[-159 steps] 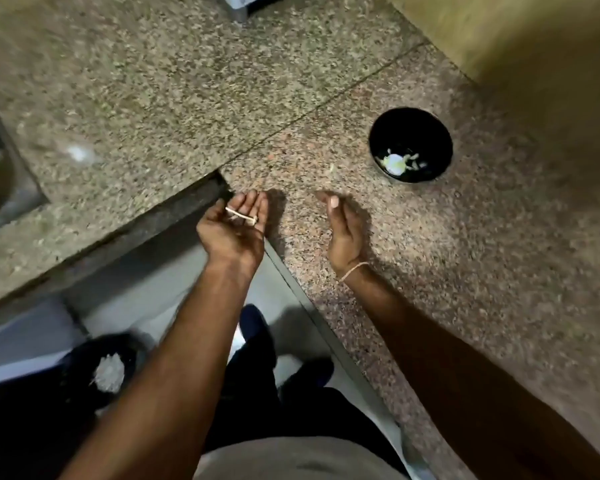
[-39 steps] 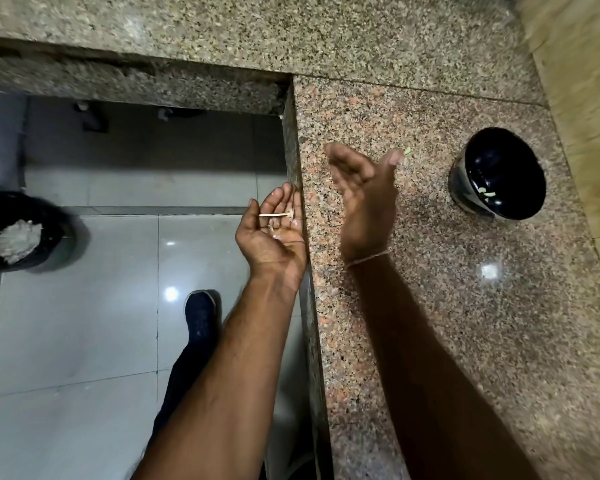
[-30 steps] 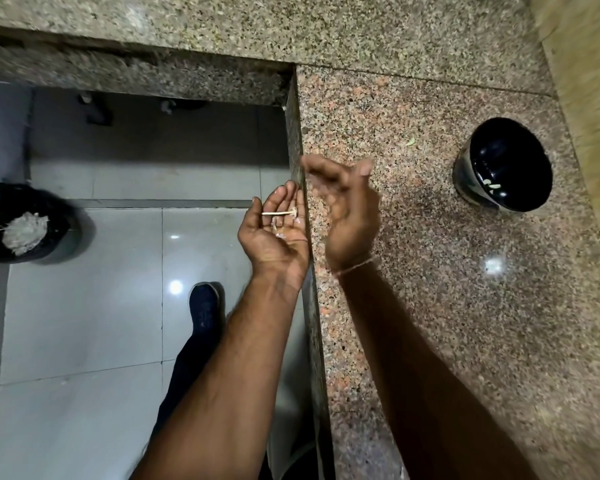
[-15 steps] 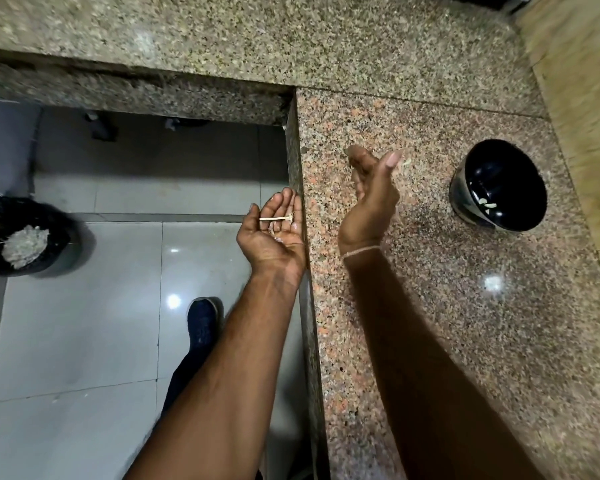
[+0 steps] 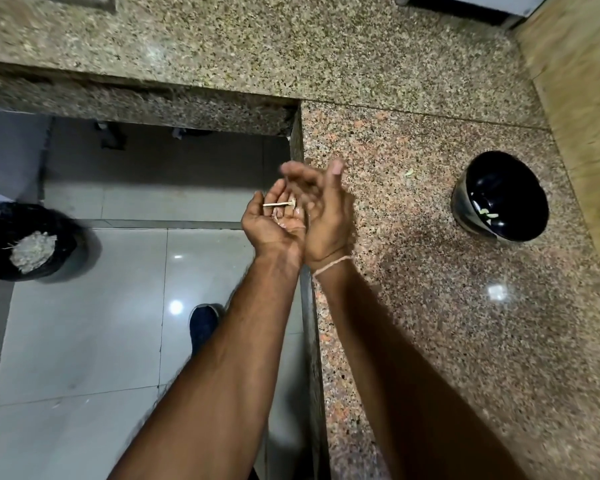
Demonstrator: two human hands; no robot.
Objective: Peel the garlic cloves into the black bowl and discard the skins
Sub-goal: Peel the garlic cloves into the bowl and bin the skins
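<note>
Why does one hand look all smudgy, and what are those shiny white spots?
Head view: the right hand is motion-blurred at its fingers, while the cupped left hand with the thin pale garlic stem looks sharp. The white spots are lamp glare on the glossy grey floor tiles and the speckled granite counter. Wide-angle lens bends the edges.

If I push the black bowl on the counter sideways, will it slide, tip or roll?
The black bowl probably slides: the granite counter looks polished and glossy. It holds only a few pale bits, so it is likely light. Its narrower base suggests a high push might tip it.
</note>
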